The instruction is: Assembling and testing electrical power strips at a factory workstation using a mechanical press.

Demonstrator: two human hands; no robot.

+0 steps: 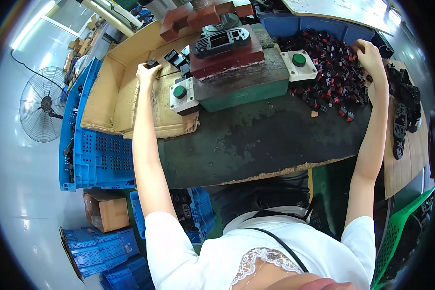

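Note:
My left hand is pinched round a small black part over the cardboard box at the left. At the right, my right hand is at the edge of a heap of small black and red parts, its fingers curled; what they hold, if anything, is hidden. Between my hands a press stands on the bench, and a long black plastic housing lies on its dark red block. Green push buttons on white boxes flank it, the left button nearer me than the right button.
The open cardboard box sits at the bench's left, beside a blue crate. Behind the heap is a blue bin. Several black housings lie on cardboard at the right, above a green basket. A fan stands far left.

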